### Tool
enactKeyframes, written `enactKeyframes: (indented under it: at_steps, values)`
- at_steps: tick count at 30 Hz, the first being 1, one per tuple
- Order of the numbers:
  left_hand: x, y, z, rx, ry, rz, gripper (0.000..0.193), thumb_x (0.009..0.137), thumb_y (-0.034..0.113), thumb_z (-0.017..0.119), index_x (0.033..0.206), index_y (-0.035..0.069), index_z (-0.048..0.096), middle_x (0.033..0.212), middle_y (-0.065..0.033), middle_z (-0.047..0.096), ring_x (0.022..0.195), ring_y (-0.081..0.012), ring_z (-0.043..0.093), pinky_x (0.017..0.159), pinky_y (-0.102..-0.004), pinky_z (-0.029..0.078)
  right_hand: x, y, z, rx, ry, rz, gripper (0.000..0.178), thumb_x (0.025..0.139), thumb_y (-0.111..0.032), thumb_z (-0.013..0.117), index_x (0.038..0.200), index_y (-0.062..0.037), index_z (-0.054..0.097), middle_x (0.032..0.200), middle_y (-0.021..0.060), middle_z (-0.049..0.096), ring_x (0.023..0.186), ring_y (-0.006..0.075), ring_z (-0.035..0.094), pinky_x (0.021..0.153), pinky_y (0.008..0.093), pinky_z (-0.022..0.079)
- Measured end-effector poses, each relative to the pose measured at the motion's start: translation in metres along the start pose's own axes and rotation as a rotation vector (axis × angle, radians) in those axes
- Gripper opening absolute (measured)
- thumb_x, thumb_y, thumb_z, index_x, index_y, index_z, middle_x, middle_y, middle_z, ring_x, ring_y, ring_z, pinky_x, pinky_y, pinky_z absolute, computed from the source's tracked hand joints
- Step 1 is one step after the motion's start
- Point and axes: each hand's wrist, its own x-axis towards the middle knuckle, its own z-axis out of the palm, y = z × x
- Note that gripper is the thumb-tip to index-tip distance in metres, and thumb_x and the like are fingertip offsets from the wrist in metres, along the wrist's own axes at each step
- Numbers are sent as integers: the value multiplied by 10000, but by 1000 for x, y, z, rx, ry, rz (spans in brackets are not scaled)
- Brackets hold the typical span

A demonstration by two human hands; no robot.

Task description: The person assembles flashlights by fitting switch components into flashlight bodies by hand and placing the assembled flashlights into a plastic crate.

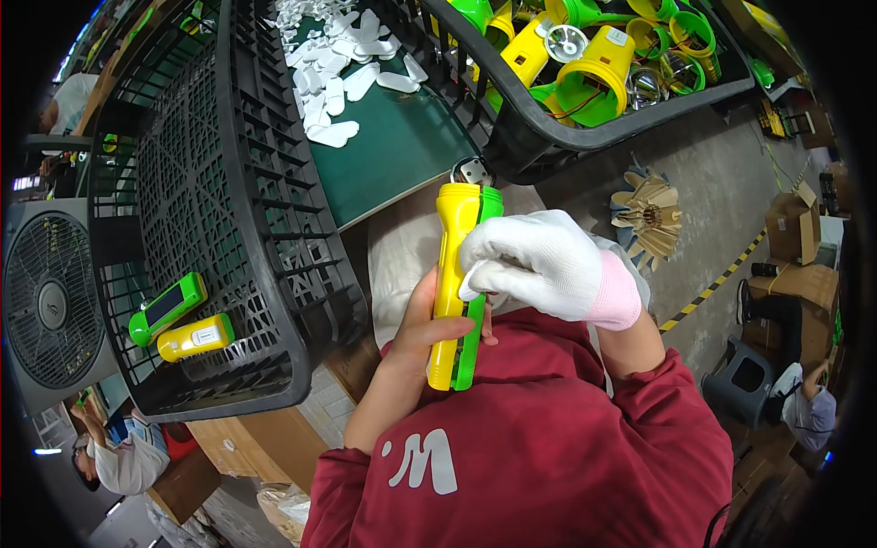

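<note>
Upright in front of my chest is a flashlight housing [448, 237], one side yellow and the other green. My bare left hand [422, 324] wraps round its lower half, thumb across the front. A round silver reflector [472, 171] sits loose at its wide upper end. My right hand [539, 260], in a white knit glove with a pink cuff, is closed in a pinch at the middle of the housing. Between its fingertips shows the rounded edge of a white plastic piece [470, 282], touching or very near the housing; the rest of that piece is hidden.
White plastic pieces [343, 87] lie heaped on the green tabletop [384, 155]. A black crate [603, 135] at the upper right holds several yellow and green housings. At left, another black crate [265, 365] holds two flashlights [174, 306]. A fan [53, 297] stands beyond.
</note>
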Motion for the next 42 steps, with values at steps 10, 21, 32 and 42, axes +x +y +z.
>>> enactKeyframes:
  at_steps: [10, 21, 32, 42]
  values:
    - [3, -3, -11, -129, -152, -2, 687, 622, 4, 623, 1232, 16, 308, 921, -106, 501, 734, -252, 587, 690, -389, 526, 3, 2, 1, -144, -41, -32, 92, 774, -110, 597, 826, -42, 560, 693, 93, 571, 660, 252, 588, 584, 317, 450]
    - [5, -1, -3, 100, -152, 104, 637, 684, 60, 648, 1220, 24, 304, 933, -94, 524, 735, -193, 580, 673, -314, 492, 1, -14, 12, -568, 364, -96, 460, 593, -212, 701, 999, -76, 532, 1043, 122, 477, 848, 297, 498, 731, 351, 426]
    - [-14, 9, -4, 308, -13, -40, 434, 756, 220, 625, 1072, 11, 412, 725, -89, 549, 586, -170, 578, 534, -291, 502, 12, -2, 8, -118, 64, -28, 199, 703, -166, 615, 791, -16, 518, 770, 136, 502, 729, 306, 482, 634, 354, 379]
    - [-45, 11, -22, 281, -66, -45, 529, 783, 292, 626, 1181, 25, 403, 1015, -63, 516, 934, -130, 498, 804, -256, 409, 15, -6, 56, 175, 57, 207, 143, 714, -96, 583, 811, 0, 543, 748, 76, 496, 712, 175, 445, 660, 279, 359]
